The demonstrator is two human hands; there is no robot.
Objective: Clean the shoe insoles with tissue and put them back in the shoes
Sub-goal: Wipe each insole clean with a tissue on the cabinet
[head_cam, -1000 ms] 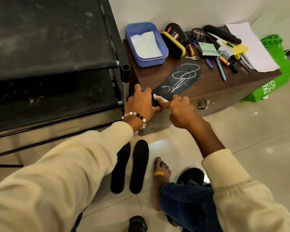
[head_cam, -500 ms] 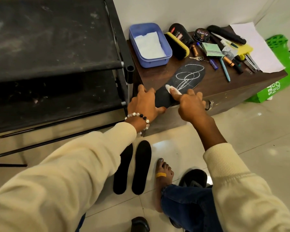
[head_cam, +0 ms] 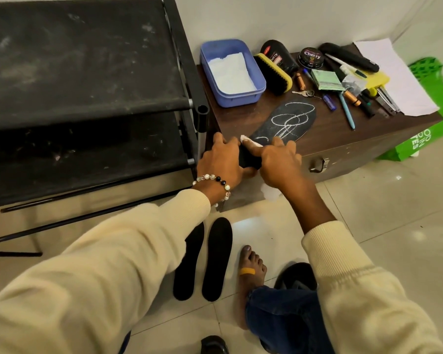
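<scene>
A black insole [head_cam: 289, 122] with white scribbled marks lies on the dark wooden box [head_cam: 343, 139], its heel end over the box's front edge. My left hand [head_cam: 221, 162] grips that heel end and holds it down. My right hand [head_cam: 279, 162] presses a small white tissue [head_cam: 251, 142] onto the insole near the heel, fingers curled round it. Two plain black insoles [head_cam: 210, 259] lie side by side on the tiled floor below. The toe of a black shoe [head_cam: 214, 344] shows at the bottom edge, and another black shoe [head_cam: 297, 279] sits behind my knee.
A blue tub [head_cam: 232, 72] with folded tissue stands at the box's back left. A shoe brush [head_cam: 274, 72], polish tin [head_cam: 311, 57], pens, keys and paper crowd the back right. A black fabric shoe rack [head_cam: 87, 85] stands to the left, a green bag [head_cam: 425, 139] to the right.
My right hand has slid the tissue up the insole from its heel tip, then across towards the left hand. My left hand has kept its hold on the heel end.
</scene>
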